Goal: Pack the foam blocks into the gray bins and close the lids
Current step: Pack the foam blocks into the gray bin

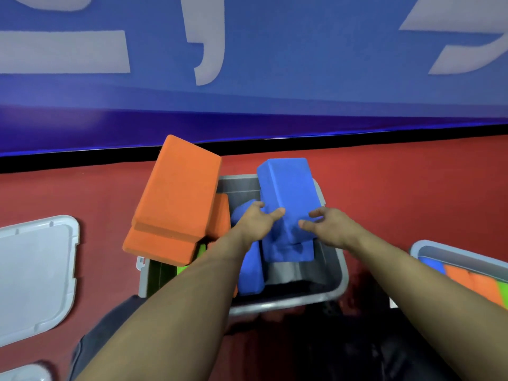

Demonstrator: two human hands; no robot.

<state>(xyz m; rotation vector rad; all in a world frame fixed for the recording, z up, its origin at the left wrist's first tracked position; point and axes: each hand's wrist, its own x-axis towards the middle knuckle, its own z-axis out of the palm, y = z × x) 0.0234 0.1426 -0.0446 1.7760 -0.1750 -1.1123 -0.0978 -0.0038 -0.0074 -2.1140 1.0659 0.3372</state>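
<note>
A gray bin (339, 284) sits on the red floor in front of me, crowded with foam blocks. A tall blue block (288, 188) stands tilted in its right half. My left hand (254, 222) and my right hand (328, 225) hold this block from either side, fingers curled against its front face. A second blue block (250, 276) lies lower in the bin beneath my left wrist. Two orange blocks (176, 193) are stacked aslant over the bin's left rim. A green block (182, 269) shows under them.
A gray lid (35, 273) lies on the floor at the left, with a corner of another lid (22, 373) below it. A second gray bin (450, 255) at the right edge holds blue, orange and green blocks. A blue wall banner stands behind.
</note>
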